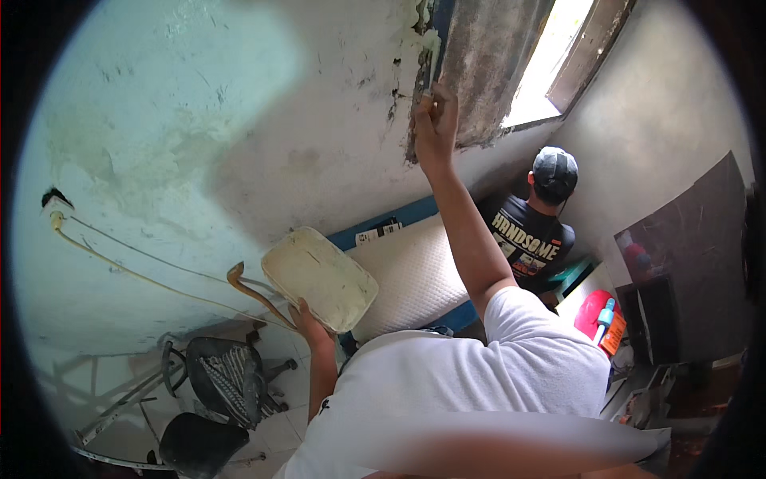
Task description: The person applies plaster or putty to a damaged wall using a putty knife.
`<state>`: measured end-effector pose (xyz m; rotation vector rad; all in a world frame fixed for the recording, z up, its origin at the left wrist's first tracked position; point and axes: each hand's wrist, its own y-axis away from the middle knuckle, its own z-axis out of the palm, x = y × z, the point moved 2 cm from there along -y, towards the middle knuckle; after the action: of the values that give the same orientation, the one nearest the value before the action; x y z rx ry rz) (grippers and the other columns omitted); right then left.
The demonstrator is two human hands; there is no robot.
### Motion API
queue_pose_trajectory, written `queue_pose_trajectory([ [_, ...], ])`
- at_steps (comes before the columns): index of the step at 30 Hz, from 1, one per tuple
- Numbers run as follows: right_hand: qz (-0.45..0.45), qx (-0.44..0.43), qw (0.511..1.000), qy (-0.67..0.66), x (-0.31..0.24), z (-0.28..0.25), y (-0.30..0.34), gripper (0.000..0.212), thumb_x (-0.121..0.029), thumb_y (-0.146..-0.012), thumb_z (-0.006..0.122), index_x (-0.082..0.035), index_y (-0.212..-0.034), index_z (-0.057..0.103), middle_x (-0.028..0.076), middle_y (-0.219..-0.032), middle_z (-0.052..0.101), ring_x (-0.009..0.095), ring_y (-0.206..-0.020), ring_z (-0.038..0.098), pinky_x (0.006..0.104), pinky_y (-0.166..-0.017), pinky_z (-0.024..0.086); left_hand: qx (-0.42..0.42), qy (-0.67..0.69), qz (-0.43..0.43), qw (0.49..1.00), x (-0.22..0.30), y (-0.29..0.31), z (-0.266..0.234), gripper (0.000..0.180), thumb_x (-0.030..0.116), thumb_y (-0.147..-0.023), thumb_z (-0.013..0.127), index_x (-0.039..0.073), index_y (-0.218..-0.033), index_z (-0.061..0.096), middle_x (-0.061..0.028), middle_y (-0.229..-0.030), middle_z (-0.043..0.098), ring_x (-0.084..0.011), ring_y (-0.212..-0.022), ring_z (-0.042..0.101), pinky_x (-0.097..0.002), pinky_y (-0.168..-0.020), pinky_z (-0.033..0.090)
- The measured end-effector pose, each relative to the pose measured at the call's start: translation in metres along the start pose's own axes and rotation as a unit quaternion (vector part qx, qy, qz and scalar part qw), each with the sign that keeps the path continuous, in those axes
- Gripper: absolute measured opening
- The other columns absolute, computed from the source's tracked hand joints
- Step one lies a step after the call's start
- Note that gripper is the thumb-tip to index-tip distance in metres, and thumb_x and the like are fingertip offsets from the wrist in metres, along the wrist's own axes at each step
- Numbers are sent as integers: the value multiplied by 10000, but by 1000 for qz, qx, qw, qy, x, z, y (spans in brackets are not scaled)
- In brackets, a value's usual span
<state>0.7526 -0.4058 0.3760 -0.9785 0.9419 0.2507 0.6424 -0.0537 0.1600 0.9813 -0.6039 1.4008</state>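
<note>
My left hand (314,326) grips the lower edge of a cream, rounded rectangular plastic tray (319,279) and holds it tilted before the wall. A curved brown wooden handle (257,295) juts out beside that hand; whether the fingers touch it I cannot tell. Raised high, my right hand (436,132) is closed around a small tool with an orange-brown handle (428,104). Its working end, hard to make out, is at the crumbling wall edge (415,88) beside the window frame. Whitish filler (432,44) shows on the broken edge just above the hand.
A person (533,227) in a dark shirt and cap sits below the window (546,60). Beneath my arms lies a white quilted mattress (415,267). Cables (144,267) hang from a wall socket at left, above black chairs (223,383). A red fan-like object (592,313) stands at right.
</note>
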Motion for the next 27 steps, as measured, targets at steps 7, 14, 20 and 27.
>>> queue_pose_trajectory([
  [7,-237,77,920,301,18,20,-57,347,-16,-890,510,-44,-1236,535,89,-886,484,205,-818,486,369,-774,431,5,-5,-6,1000,1,-9,4,616,316,-955,566,20,-1412,279,-182,-1315,447,-311,-1201,510,-439,-974,470],
  [14,-224,36,921,318,25,31,-62,365,63,-847,497,0,-1204,541,180,-1015,513,339,-954,511,411,-849,438,10,-22,-37,999,-23,-24,-20,620,326,-962,541,28,-1426,259,-192,-1324,437,-319,-1220,497,-446,-983,465],
  [20,-215,6,926,310,51,23,-36,403,90,-815,513,-9,-1204,549,178,-990,521,345,-928,521,419,-827,443,6,-31,-46,998,-21,-23,-10,592,291,-974,514,27,-1430,245,-208,-1347,412,-334,-1242,486,-462,-1005,458],
  [27,-255,41,916,307,49,11,-17,364,58,-839,527,-26,-1188,585,137,-920,526,290,-806,520,382,-749,450,23,-37,-43,998,-26,-23,-7,556,277,-984,504,30,-1419,261,-195,-1335,433,-331,-1228,500,-450,-988,472],
])
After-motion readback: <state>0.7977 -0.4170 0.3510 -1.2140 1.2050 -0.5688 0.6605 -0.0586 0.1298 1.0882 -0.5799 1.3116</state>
